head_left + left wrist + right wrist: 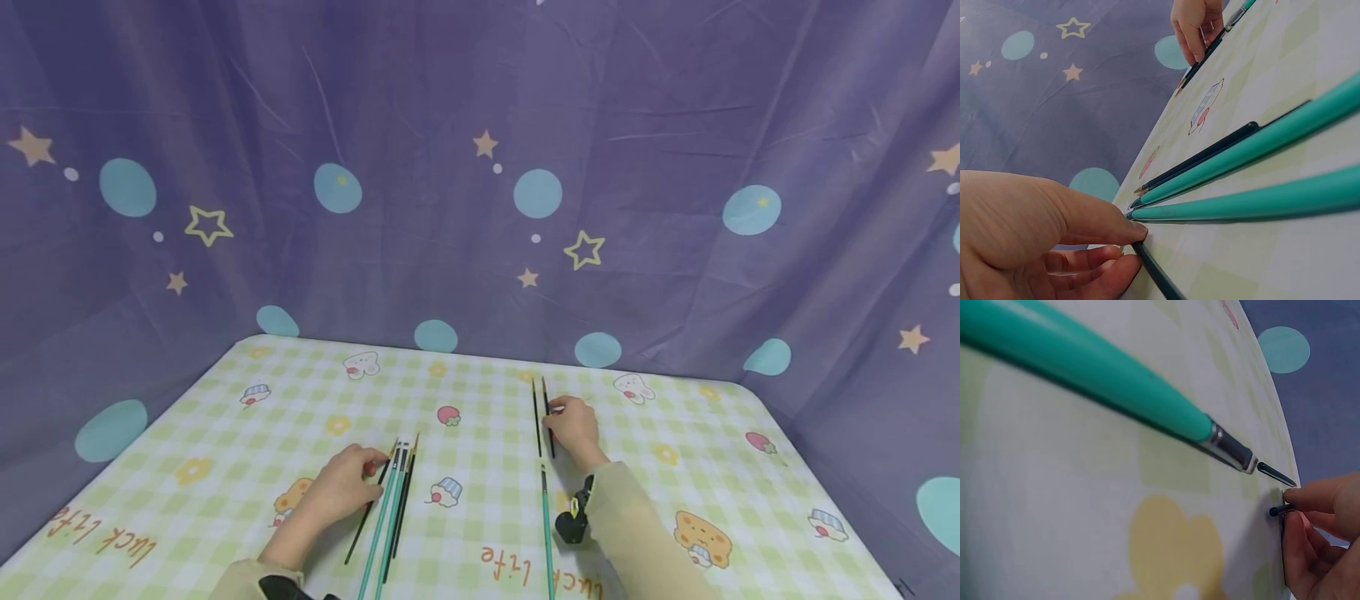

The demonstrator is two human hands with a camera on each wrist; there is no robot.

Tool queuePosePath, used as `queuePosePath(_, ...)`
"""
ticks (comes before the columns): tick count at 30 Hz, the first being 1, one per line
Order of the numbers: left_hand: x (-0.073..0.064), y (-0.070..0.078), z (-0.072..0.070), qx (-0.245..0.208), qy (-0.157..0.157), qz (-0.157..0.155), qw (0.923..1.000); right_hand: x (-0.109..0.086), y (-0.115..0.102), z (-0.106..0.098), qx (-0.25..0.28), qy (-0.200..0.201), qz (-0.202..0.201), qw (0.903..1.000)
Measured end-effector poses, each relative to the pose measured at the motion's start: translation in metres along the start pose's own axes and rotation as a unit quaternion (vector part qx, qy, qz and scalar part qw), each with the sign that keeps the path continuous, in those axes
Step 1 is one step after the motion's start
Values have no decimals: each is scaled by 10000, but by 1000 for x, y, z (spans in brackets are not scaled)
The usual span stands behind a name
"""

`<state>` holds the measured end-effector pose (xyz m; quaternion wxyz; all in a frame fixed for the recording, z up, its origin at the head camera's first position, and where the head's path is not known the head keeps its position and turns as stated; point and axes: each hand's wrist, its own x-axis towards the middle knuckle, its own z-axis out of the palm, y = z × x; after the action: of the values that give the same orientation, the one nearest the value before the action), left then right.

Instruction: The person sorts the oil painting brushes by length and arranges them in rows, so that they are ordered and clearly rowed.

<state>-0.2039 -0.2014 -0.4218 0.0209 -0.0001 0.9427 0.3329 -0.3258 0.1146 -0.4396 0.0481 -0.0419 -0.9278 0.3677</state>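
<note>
In the head view, my left hand (337, 487) is at a group of paintbrushes lying side by side. Its thumb and finger pinch a thin black paintbrush (1159, 274) near the bristle end. Beside that brush lie two teal paintbrushes (378, 533), then thin black paintbrushes (403, 500) on their right. Farther back, my right hand (576, 429) pinches another thin black paintbrush (1279, 510) between thumb and finger. A similar black brush (536, 417) lies parallel, just left of it. Nearer the front is a single teal paintbrush (1141, 387), its flat tip pointing away from me.
A checked green-and-white tablecloth (480, 483) printed with cartoon pictures covers the table. Behind and around the table hangs a purple curtain (435, 250) with stars and blue dots.
</note>
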Motion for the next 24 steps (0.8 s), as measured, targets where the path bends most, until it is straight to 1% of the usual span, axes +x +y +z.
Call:
queuePosePath(6, -1, 1, 0, -27, -24, -9, 10000, -2, -2, 0, -256, 72, -98, 9996)
queuePosePath(16, 0, 1, -1, -12, 4, 0, 10000, -2, -2, 0, -214, 107, 67, 9997)
queuePosePath(24, -2, 1, -1, -46, 9, 23, 10000, -3, -2, 0, -188, 197, 57, 9996)
